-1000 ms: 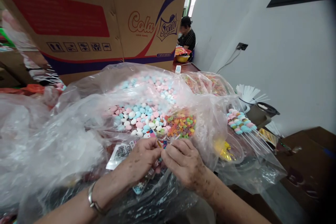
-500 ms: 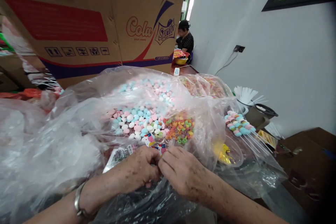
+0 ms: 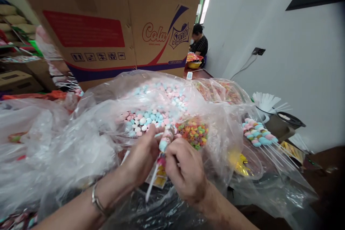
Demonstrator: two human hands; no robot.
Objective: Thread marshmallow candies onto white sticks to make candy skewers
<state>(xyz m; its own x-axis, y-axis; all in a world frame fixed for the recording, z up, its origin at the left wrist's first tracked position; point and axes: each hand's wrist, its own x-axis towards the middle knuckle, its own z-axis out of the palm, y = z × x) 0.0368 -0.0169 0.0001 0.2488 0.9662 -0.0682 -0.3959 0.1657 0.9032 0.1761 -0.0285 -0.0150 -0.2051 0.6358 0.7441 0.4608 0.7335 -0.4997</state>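
Between the two hands, near the middle of the scene, a candy skewer [image 3: 163, 146] tilts, its white stick [image 3: 151, 183] slanting toward the near side. The left hand [image 3: 141, 160] holds it from the left, thumb and fingers pinched together; the right hand [image 3: 187, 167] closes on it from the right with fingers curled. Some fingertips are hidden, so I cannot tell exactly where they press. A bracelet [image 3: 97, 198] circles the left wrist. Just beneath the skewer shows some yellow print [image 3: 161, 176], too blurred to read.

Just beyond the hands lie pink, white and blue candies [image 3: 145, 120], with coloured rings [image 3: 198, 133] touching them on the right. Clear plastic [image 3: 88, 143] spreads to the left. To the right sit gold strips [image 3: 242, 165] in a round tub, then more skewers [image 3: 260, 133], with their sticks pointing near. Farther right, white strips [image 3: 262, 102] stand beside a dark jug [image 3: 287, 124].

At the far side rises a big carton [image 3: 107, 3]; right of it, near a yellow bowl [image 3: 193, 65], sits a person [image 3: 201, 45] in dark clothes.
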